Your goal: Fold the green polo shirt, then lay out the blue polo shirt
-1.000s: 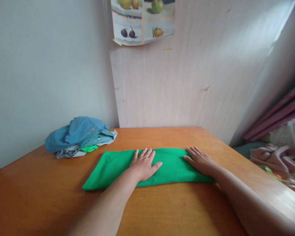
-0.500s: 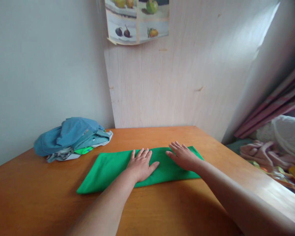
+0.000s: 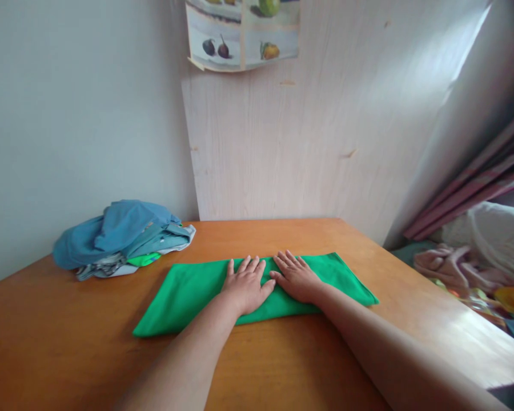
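A green cloth (image 3: pixel 192 294), folded into a long flat strip, lies across the wooden table (image 3: pixel 257 365) in front of me. My left hand (image 3: pixel 245 287) rests flat on its middle, fingers stretched out and pointing away from me. Just to the right of it, my right hand (image 3: pixel 297 277) also lies palm down on the cloth with its fingers apart. The two thumbs come close to each other. Neither hand grips anything. The cloth's right end, with its narrow corner, shows beyond my right hand.
A heap of crumpled clothes (image 3: pixel 120 237), blue, grey and bright green, sits at the table's back left. Behind the table stands a pale wooden board (image 3: pixel 274 148) with a fruit picture (image 3: pixel 244 40). To the right are a pink curtain (image 3: pixel 466 177) and a pinkish cloth (image 3: pixel 449 265).
My right hand has moved left over the green cloth, close to my left hand, uncovering the cloth's right end. My left hand stays in place. The view has shifted slightly.
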A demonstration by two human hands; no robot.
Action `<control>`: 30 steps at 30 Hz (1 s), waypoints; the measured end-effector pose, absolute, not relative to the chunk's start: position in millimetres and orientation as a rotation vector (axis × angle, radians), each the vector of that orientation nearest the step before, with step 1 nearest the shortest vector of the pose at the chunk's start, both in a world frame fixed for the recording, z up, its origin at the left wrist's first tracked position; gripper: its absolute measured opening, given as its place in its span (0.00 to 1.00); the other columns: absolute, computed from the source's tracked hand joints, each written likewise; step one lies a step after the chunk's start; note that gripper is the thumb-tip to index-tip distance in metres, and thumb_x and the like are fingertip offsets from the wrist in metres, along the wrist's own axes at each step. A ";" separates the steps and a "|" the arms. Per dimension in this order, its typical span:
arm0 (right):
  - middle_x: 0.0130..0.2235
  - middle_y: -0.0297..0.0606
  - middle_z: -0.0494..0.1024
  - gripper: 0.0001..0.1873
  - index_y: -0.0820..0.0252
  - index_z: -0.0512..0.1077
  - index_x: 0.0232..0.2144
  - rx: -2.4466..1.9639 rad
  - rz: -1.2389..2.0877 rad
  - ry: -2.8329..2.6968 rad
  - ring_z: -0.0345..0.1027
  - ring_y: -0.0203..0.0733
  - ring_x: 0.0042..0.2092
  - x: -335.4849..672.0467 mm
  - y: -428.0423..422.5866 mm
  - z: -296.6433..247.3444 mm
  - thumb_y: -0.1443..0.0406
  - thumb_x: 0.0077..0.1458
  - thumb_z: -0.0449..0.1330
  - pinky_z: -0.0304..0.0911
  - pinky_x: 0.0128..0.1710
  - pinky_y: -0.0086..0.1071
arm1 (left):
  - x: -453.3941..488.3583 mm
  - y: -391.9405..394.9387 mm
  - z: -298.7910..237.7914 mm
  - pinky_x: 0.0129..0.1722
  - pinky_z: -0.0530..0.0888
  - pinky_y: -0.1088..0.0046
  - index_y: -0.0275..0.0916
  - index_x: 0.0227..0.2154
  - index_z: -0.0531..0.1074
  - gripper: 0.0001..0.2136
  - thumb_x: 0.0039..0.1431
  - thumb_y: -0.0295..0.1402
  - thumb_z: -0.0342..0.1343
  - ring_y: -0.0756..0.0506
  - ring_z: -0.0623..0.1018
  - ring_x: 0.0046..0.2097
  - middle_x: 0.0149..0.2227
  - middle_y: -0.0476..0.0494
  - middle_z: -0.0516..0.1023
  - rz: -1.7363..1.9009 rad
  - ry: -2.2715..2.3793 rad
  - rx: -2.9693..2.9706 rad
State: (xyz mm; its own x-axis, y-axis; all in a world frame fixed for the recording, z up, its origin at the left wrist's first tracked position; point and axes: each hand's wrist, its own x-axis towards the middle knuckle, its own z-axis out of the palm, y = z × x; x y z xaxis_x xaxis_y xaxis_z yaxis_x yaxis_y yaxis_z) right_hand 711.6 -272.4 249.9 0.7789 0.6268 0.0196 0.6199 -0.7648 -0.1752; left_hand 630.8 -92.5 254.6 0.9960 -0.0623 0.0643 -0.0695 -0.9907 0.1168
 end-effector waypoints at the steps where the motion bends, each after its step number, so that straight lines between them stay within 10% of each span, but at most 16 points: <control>1: 0.73 0.40 0.43 0.43 0.58 0.48 0.71 -2.797 0.064 -0.989 0.31 0.50 0.73 711.3 -271.8 251.0 0.40 0.65 0.34 0.32 0.69 0.50 | 631.4 -92.3 254.1 0.67 0.41 0.37 0.44 0.70 0.52 0.38 0.65 0.60 0.29 0.36 0.46 0.73 0.72 0.43 0.47 0.095 -0.099 3.023; 30: 0.70 0.47 0.55 0.37 0.59 0.57 0.68 -2.976 -0.100 -0.529 0.40 0.55 0.72 730.5 -399.1 257.2 0.46 0.67 0.37 0.40 0.66 0.62 | 628.6 -95.2 265.2 0.66 0.40 0.38 0.44 0.70 0.50 0.38 0.65 0.60 0.29 0.36 0.45 0.73 0.73 0.43 0.44 0.018 -0.085 3.035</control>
